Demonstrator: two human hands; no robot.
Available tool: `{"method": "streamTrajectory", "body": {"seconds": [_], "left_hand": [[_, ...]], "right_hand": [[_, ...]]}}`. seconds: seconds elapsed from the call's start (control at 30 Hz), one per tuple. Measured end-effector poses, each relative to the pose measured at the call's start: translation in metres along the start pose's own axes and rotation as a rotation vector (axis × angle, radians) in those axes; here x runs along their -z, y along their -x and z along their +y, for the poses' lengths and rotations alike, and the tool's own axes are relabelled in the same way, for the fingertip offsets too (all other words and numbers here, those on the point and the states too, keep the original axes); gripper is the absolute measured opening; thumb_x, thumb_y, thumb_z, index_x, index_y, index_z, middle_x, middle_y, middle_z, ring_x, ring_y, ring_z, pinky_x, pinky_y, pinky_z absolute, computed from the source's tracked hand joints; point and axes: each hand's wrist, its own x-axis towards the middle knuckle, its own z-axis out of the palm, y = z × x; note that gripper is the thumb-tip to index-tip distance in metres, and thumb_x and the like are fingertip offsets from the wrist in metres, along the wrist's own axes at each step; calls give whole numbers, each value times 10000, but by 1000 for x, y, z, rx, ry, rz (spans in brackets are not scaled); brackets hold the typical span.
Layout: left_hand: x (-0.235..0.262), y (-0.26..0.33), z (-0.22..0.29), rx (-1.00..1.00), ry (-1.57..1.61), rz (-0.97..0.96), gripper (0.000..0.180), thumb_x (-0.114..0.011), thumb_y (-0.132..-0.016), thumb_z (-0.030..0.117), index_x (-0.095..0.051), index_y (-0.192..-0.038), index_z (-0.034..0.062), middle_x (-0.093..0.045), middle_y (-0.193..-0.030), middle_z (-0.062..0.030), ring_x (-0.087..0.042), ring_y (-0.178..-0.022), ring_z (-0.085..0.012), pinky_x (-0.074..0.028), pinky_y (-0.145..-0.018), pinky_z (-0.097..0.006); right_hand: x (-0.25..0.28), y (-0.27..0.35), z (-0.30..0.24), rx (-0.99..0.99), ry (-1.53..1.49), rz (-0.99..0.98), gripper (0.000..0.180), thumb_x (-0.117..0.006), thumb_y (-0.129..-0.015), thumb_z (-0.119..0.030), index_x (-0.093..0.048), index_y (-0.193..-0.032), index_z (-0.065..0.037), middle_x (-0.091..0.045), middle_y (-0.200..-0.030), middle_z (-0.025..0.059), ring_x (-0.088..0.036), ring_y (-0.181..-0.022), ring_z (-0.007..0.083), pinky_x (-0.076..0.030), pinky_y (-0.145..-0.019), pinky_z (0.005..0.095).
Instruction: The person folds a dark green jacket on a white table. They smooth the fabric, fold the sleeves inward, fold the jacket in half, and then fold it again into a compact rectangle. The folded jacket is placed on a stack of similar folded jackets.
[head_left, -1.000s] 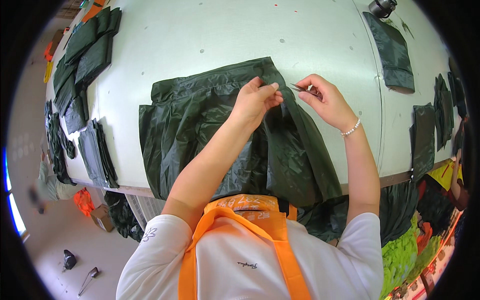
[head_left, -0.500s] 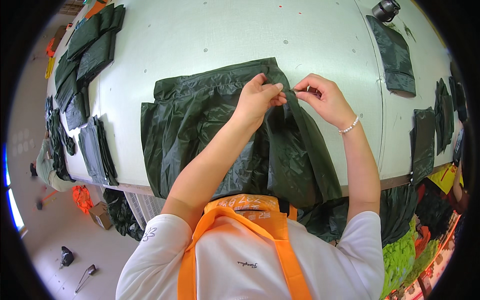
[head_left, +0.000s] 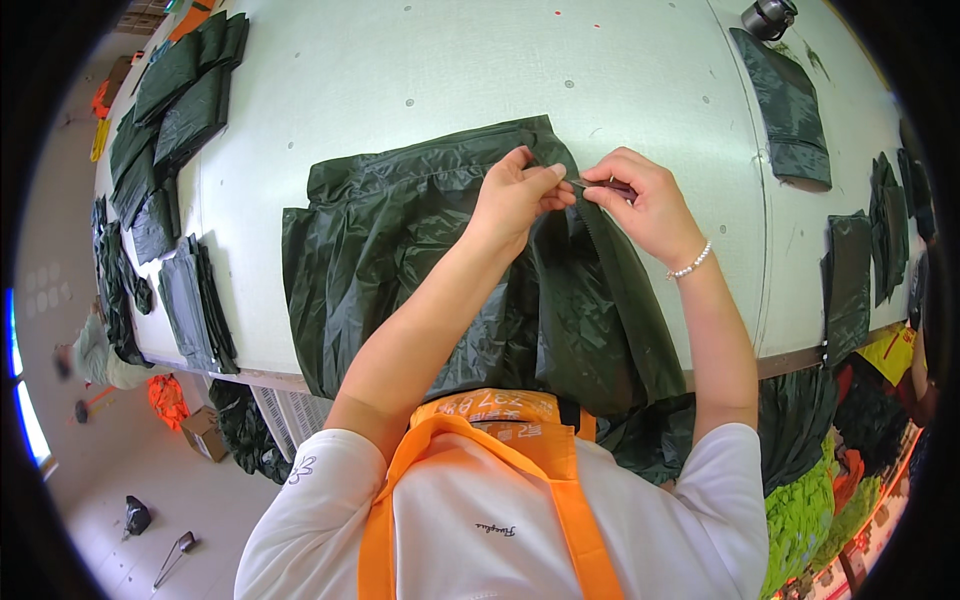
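A dark green, shiny garment (head_left: 420, 280) lies spread in front of me, its near part hanging over the table edge. A zipper runs down its right side. My left hand (head_left: 520, 195) is closed, pinching the fabric at the top of that zipper edge. In my right hand (head_left: 645, 200) is a small dark-handled tool (head_left: 622, 187), whose thin metal tip reaches toward the left fingertips; its exact kind is too small to make out. Both hands almost meet at the garment's upper right corner.
Folded dark green pieces (head_left: 185, 95) are piled at the far left of the pale table (head_left: 480, 70). More folded pieces (head_left: 785, 110) lie on the right, near a metal flask (head_left: 768, 18). A person (head_left: 100, 350) is at the left. A cardboard box (head_left: 203, 433) stands on the floor.
My right hand has shifted slightly, and the tool's metal tip now shows by the left fingertips. The left hand keeps its pinch. The person at the left has moved a little.
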Motion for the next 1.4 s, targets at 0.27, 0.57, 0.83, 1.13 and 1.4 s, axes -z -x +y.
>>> {"method": "streamTrajectory", "body": {"seconds": [0.27, 0.57, 0.83, 1.13, 1.4], "left_hand": [[1, -1, -2, -1, 39, -25, 209, -596, -883, 71, -432, -985, -9, -625, -791, -127, -618, -695, -169, -503, -643, -268], [20, 27, -9, 40, -116, -48, 475, -500, -951, 134, -329, -1358, -39, -643, -1031, -150, -623, -925, -183, -493, -828, -287], [63, 60, -73, 71, -345, 166, 342, -557, -914, 137, -506, -1221, -6, -655, -960, -90, -617, -847, -129, -468, -751, -237], [32, 47, -69, 97, 118, 216, 569, -643, -871, 372, -464, -1214, -46, -605, -1068, -126, -590, -928, -189, -484, -794, -303], [-35, 215, -28, -207, 80, -48, 372, -553, -919, 240, -530, -1203, 2, -630, -1074, -57, -585, -975, -128, -465, -877, -295]], "right_hand": [[1, 2, 35, -248, -201, 317, 142, -661, -851, -103, -656, -978, -39, -632, -847, 0, -532, -678, 67, -454, -624, 226], [125, 85, 244, -560, 620, 832, 303, -717, -788, -222, -652, -1012, -29, -660, -968, 128, -641, -853, 231, -500, -769, 321], [90, 111, 223, -388, 462, 712, 567, -649, -853, -374, -527, -1272, -13, -638, -1067, 148, -613, -956, 235, -469, -854, 316], [-124, 81, 28, -108, -608, -57, 389, -521, -925, -150, -496, -1259, 49, -591, -1009, -4, -500, -860, 68, -430, -787, 230], [-57, 108, 47, -146, -436, 95, 307, -506, -928, -260, -626, -928, 23, -657, -1043, 136, -599, -935, 232, -460, -861, 359]]}}
